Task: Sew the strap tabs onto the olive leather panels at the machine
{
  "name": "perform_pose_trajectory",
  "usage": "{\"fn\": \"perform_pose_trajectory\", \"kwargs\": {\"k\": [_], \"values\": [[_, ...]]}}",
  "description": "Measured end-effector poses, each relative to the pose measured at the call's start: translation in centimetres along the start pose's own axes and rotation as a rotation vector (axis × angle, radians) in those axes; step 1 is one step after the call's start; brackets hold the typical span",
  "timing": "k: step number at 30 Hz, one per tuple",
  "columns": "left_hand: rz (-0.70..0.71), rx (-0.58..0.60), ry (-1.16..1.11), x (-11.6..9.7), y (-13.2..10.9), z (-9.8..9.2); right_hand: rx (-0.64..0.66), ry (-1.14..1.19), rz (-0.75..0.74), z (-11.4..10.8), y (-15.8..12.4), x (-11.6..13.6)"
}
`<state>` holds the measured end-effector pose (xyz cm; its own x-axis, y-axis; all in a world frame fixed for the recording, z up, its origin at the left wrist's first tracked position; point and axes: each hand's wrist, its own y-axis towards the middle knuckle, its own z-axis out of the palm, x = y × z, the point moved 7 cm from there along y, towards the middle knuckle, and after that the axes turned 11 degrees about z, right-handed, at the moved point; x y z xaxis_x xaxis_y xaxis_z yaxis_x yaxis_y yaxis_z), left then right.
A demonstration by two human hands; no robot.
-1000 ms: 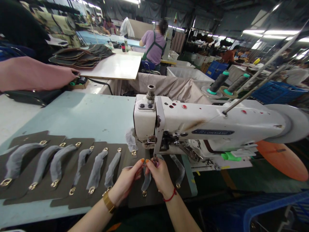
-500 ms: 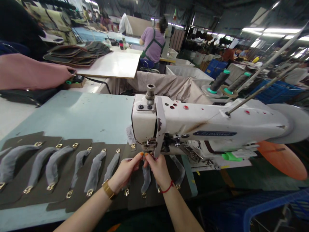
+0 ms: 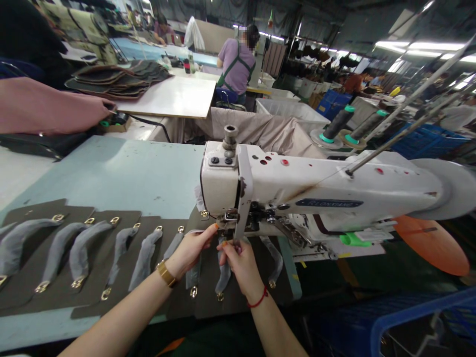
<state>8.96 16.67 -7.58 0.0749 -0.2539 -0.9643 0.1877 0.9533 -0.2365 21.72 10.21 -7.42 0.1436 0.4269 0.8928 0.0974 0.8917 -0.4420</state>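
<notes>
My left hand (image 3: 189,253) is closed at the edge of a brown panel (image 3: 208,307), with its thumb stretched toward the needle area of a white sewing machine (image 3: 219,183). My right hand (image 3: 241,265) is pinched just below the presser foot; what lies between its fingertips is too small to make out. Under and between the hands runs a bag handle wrapped in greyish film (image 3: 223,277), with a gold buckle (image 3: 219,296) at its near end. More wrapped handles (image 3: 80,253) lie on overlapping brown panels to the left.
A light blue table (image 3: 122,168) carries the work. Behind the machine stand two dark thread spools (image 3: 336,125). A blue crate (image 3: 375,327) is at the lower right. Farther back, a person in a purple shirt (image 3: 238,59) sits near a white board (image 3: 174,96) with stacked dark pieces (image 3: 119,79).
My hands were together below the needle. Now the left thumb has risen toward the needle area, and the right fingertips have dropped slightly and come apart from the left. The view shifted a little.
</notes>
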Motion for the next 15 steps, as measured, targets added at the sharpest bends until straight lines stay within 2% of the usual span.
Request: {"fn": "perform_pose_trajectory", "kwargs": {"k": [7, 15], "values": [[0.012, -0.019, -0.003, -0.2, 0.1, 0.3, 0.046, 0.017, 0.0, 0.4, -0.5, -0.5], [0.029, -0.154, 0.021, 0.5, -1.0, 0.5, 0.065, 0.026, 0.004, 0.7, -0.9, -1.0]]}}
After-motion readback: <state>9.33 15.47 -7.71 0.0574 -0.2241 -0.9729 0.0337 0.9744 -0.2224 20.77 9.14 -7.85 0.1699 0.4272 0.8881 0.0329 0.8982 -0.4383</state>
